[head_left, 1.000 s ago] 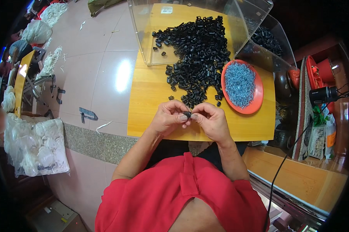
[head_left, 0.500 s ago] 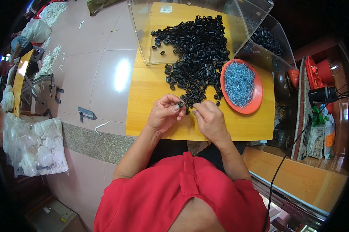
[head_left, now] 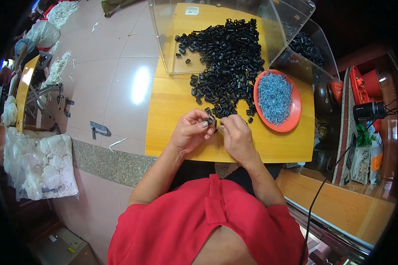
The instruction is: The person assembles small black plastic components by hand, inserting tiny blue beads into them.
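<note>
My left hand [head_left: 191,132] is closed, pinching a small black plastic part [head_left: 209,120] between thumb and fingertips. Just to its right, my right hand [head_left: 238,136] is closed too, its thumb pressed to the fingers; anything within that pinch is hidden or too small to name. Both hands are over the near part of the yellow table [head_left: 168,137]. Beyond them spreads a large heap of similar black plastic parts [head_left: 230,62], its near end reaching close to my fingertips. Right of the heap, a red oval plate [head_left: 292,124] carries a mound of small shiny bluish-silver pieces [head_left: 275,97].
A clear plastic box [head_left: 162,39] lies open around the far part of the heap. Another clear bin [head_left: 324,66], holding black parts, stands at the right. A black cable [head_left: 316,198] runs down the right side. Bagged white material [head_left: 44,163] sits on the floor at left.
My right hand has shifted slightly, its fingertips staying near the left hand's. The part in my left hand sits at a slightly different angle. The whole view has moved a little.
</note>
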Tool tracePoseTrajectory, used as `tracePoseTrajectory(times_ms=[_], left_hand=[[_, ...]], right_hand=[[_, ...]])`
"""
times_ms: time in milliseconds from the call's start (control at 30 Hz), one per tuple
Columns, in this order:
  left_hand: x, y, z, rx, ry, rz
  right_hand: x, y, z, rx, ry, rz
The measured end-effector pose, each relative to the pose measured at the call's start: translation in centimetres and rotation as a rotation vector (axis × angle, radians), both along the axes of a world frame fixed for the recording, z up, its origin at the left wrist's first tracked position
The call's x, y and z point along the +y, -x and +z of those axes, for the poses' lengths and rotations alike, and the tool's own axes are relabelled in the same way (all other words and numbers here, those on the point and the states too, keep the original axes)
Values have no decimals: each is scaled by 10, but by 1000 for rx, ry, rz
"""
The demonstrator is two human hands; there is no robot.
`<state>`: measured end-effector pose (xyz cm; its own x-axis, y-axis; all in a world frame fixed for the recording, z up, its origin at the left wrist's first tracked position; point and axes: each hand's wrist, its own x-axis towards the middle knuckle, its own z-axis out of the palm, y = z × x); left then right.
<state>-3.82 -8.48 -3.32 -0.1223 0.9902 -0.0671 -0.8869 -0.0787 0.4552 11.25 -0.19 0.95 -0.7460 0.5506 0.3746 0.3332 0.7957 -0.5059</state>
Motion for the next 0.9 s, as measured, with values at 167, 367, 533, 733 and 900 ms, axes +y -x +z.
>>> tracePoseTrajectory(times_ms=[167,367,533,733,900], left_hand=[[0,0,-1,8,8,-29],[-1,1,-1,29,29,-51],[-1,1,-1,48,43,-53],[-2,0,1,38,39,-74],[-2,1,1,34,45,-79]], right_hand=[[-5,-9,12,221,912,-51],[0,-10,20,371,1092,51],[2,-10,21,489,1325,130],[3,-10,20,468,1385,-21],[4,-13,22,523,1496,72]])
